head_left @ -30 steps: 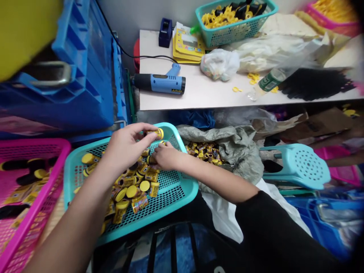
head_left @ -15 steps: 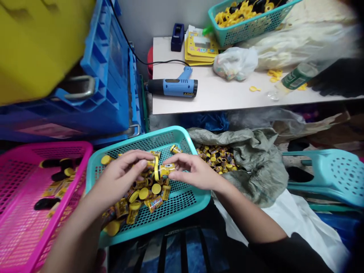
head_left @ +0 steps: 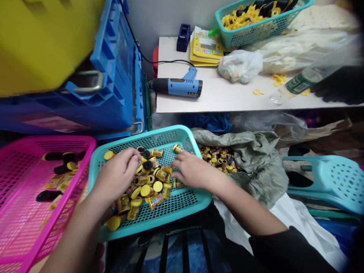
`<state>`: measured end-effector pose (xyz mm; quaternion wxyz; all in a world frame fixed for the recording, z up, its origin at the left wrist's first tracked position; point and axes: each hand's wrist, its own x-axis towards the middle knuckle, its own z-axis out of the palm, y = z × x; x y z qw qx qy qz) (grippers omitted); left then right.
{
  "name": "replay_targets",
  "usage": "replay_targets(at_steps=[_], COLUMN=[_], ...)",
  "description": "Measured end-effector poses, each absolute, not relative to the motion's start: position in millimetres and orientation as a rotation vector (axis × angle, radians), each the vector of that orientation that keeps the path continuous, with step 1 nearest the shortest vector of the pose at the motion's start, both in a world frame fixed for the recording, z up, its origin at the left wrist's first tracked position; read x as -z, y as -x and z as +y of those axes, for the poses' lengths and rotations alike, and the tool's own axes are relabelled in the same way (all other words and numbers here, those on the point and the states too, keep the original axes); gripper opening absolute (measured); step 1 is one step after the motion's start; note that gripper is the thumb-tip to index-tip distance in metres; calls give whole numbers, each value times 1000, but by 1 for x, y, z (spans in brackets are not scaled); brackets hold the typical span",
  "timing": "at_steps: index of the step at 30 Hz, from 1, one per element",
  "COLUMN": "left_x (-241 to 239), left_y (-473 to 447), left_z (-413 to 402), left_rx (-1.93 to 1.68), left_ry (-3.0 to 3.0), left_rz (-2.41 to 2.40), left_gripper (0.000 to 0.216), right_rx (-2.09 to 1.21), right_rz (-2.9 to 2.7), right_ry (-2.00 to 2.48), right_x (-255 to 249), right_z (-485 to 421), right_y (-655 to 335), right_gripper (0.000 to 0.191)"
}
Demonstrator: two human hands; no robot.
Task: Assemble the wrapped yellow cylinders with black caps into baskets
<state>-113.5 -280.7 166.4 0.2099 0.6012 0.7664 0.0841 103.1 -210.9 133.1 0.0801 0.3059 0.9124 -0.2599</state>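
A turquoise basket (head_left: 173, 206) in front of me holds many small yellow printed cylinders, some with yellow caps and some with black ends. Over its left side is my left hand (head_left: 119, 172), its fingers curled together; whatever they may hold is hidden. My right hand (head_left: 193, 170) hovers low over the right side, palm down, fingers bent and apart. One yellow cylinder (head_left: 178, 184) lies just under its fingertips, and another cylinder (head_left: 178, 148) rests behind it. More cylinders (head_left: 153, 201) are heaped between the hands.
A pink basket (head_left: 25, 235) with black and yellow pieces stands at left, below blue crates (head_left: 113, 94). Right of the turquoise basket is an open grey-green sack (head_left: 261, 167) of cylinders. A blue heat gun (head_left: 182, 87) lies on the white table (head_left: 224, 100). A turquoise stool (head_left: 341, 182) stands right.
My hands have moved apart from the two yellow cylinders they held end to end. My right hand's fingers have spread, and a cylinder now lies beneath them. My left hand has drawn back left.
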Motion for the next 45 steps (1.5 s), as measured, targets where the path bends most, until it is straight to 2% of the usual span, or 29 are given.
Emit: replay_targets(at_steps=[4, 8, 14, 16, 18, 20, 22, 26, 29, 32, 35, 38, 40, 42, 45], left_x=[-151, -141, -137, -135, -134, -137, -143, -163, -172, -176, -179, -182, -184, -184, -180], left_y=[111, 120, 112, 106, 104, 107, 111, 107, 99, 89, 64, 20, -9, -27, -19], left_z=[-265, -256, -260, -260, -259, -259, -260, -264, -267, -266, -258, -241, -228, -219, -217], left_rx=[365, 550, 330, 370, 352, 148, -163, -521, -552, -572, -599, -565, -492, -416, -311], left_ry=[-1863, -1825, -1900, -1914, -1908, -1838, -1696, -1458, -1418, -1408, -1404, -1525, -1667, -1846, -2020], left_rz=[2076, 1892, 1829, 1867, 1861, 1826, 1750, 1628, 1599, 1559, 1468, 1374, 1364, 1431, 1572], left_gripper=[45, 52, 46, 49, 44, 40, 40, 39, 34, 29, 26, 25, 31, 39, 40], right_rx=[416, 413, 610, 839, 1202, 1546, 1722, 1893, 2010, 2074, 1907, 1440, 1077, 787, 510], right_rz=[2618, 2568, 2657, 2741, 2868, 2972, 3047, 3171, 3242, 3195, 3212, 3161, 2925, 2658, 2406], right_ry=[-1091, -1075, -944, -957, -1009, -1037, -1069, -1387, -1584, -1787, -2064, -2585, -2814, -2864, -2994], right_x=[-118, -104, -103, -108, -115, -121, -125, -127, -127, -127, -126, -123, -119, -113, -108], right_z=[-182, -176, -189, -194, -200, -208, -218, -232, -239, -245, -248, -246, -242, -238, -236], right_y=[-63, -53, -77, -87, -98, -109, -119, -130, -136, -148, -172, -207, -234, -260, -290], right_gripper=[33, 31, 33, 34, 38, 39, 40, 30, 19, 15, 14, 13, 20, 30, 40])
